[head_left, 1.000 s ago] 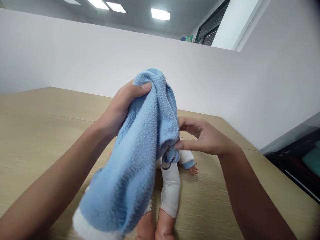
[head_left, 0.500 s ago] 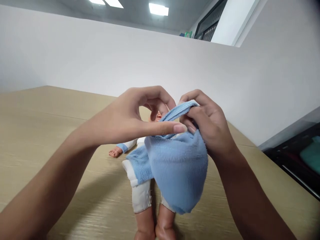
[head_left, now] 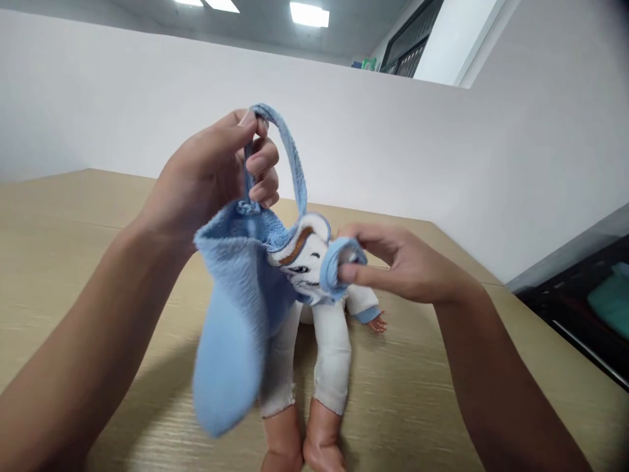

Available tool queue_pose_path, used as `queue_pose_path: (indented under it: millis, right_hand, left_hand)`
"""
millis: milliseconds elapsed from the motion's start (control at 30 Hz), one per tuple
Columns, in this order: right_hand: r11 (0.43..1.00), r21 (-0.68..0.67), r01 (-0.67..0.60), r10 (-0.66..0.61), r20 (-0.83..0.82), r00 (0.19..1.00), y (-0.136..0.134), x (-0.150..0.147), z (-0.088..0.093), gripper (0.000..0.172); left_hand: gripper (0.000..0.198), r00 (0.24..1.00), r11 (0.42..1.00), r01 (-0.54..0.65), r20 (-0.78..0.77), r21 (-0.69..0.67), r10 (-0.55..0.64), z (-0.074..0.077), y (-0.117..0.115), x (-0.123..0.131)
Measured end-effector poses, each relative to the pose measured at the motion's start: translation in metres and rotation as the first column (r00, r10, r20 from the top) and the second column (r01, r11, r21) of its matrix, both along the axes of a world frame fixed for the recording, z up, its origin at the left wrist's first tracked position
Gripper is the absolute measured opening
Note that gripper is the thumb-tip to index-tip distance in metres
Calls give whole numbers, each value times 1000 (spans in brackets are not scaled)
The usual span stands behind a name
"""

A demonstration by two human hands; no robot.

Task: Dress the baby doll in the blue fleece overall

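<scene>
We hold fuzzy blue cloth [head_left: 228,354] over the doll [head_left: 331,367], short of the surface's far edge [head_left: 393,217]: left hand [head_left: 211,154] pinches its arched strap [head_left: 293,160]; right hand [head_left: 400,265], its rolled end [head_left: 329,267]. White embroidered patch [head_left: 304,259] has since come into view.

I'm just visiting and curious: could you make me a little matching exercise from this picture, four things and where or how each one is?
1. Left grip
2. Right grip
3. Doll
4. Wall

A. holding a rolled blue edge beside a white patch
B. pale, behind the table
C. pinching a blue strap
D. lying on the table

Pairs: 1-C, 2-A, 3-D, 4-B
</scene>
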State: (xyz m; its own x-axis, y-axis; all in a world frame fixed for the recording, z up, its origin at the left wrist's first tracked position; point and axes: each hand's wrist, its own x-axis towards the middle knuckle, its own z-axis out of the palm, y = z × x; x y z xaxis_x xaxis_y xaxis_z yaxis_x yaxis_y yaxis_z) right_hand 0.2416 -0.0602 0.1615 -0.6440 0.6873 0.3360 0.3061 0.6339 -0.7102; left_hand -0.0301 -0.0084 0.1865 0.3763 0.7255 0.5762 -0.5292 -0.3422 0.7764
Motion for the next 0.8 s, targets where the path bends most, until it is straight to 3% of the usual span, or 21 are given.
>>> queue_pose_path:
  millis: [100, 167, 300, 467, 633, 800]
  right_hand:
    - [997, 37, 67, -53, -296, 954, 5, -4, -6, 17]
    - [986, 47, 161, -130, -393, 910, 7, -7, -8, 25]
    - [966, 16, 260, -224, -456, 861, 6, -15, -10, 31]
    - [958, 5, 285, -247, -489, 837, -1, -23, -5, 28]
    - [964, -66, 259, -257, -489, 833, -10, -29, 4, 17]
    - [933, -156, 323, -353, -558, 751, -13, -34, 7, 15]
  left_hand:
    - [26, 997, 996, -53, -62, -72, 49, 2, 3, -3]
    - [30, 982, 995, -96, -164, 0, 94, -1, 7, -6]
    - [40, 900, 949, -103, -377, 299, 217, -8, 12, -10]
    - [18, 902, 893, -202, -278, 403, 329, -6, 0, -9]
    - [21, 922, 909, -170, -265, 381, 284, 3, -20, -7]
    - [20, 851, 923, -3, -484, 385, 205, 7, -29, -12]
